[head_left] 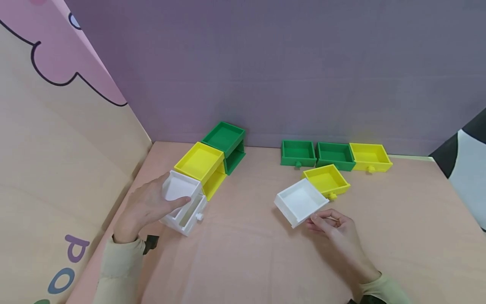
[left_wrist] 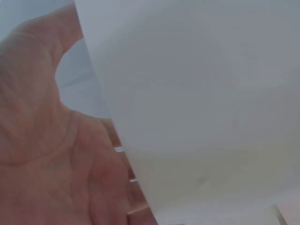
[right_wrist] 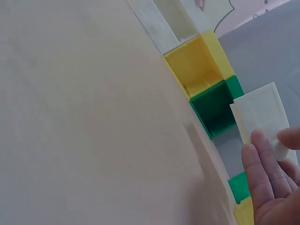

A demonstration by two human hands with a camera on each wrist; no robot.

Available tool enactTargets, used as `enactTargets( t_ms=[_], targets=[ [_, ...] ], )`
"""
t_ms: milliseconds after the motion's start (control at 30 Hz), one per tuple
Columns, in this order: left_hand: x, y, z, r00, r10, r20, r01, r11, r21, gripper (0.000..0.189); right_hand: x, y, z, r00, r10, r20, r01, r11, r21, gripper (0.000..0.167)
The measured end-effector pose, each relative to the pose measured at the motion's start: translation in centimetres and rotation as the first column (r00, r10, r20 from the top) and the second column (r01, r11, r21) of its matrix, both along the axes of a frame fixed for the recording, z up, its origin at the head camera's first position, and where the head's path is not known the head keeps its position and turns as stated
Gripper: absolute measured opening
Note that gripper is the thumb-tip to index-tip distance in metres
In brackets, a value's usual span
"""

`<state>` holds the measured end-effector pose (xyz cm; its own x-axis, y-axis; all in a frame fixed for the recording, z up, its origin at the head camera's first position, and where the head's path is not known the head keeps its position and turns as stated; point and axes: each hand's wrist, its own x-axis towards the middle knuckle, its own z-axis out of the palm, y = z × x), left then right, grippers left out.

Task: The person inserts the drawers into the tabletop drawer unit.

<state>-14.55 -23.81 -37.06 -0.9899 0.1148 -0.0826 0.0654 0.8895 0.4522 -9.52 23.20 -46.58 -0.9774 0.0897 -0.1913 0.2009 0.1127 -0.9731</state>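
My left hand [head_left: 149, 202] grips a white drawer cabinet [head_left: 178, 187] at the left, thumb over its near top edge and fingers on the far side. In the left wrist view a white panel [left_wrist: 197, 103] fills most of the picture beside the palm. One white drawer [head_left: 193, 215] with a round knob sticks partly out of that cabinet. My right hand [head_left: 339, 236] pinches a second white drawer [head_left: 301, 199], held above the table with its open side up. The right wrist view shows fingers and thumb at its knob [right_wrist: 280, 150].
Behind the white cabinet stand a yellow cabinet frame [head_left: 199, 161] and a green cabinet frame [head_left: 224, 137], both with open fronts. Green drawers [head_left: 298, 153] and a yellow drawer [head_left: 370, 156] line the back edge. Another yellow drawer [head_left: 324, 179] lies just behind the held one.
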Motion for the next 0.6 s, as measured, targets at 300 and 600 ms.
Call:
enactTargets(
  t_ms=[300, 600],
  targets=[
    [-0.1, 0.1, 0.0, 1.0, 0.002, 0.008, -0.002, 1.0, 0.007, 0.079, 0.3, -1.5, -0.4, 0.999, 0.042, -0.009, -0.042, 0.999, -0.03, 0.022],
    [-0.1, 0.1, 0.0, 1.0, 0.001, 0.004, -0.001, 1.0, -0.005, 0.08, 0.4, -3.9, -0.5, 0.997, 0.077, 0.022, -0.077, 0.997, -0.026, 0.024]
  ],
)
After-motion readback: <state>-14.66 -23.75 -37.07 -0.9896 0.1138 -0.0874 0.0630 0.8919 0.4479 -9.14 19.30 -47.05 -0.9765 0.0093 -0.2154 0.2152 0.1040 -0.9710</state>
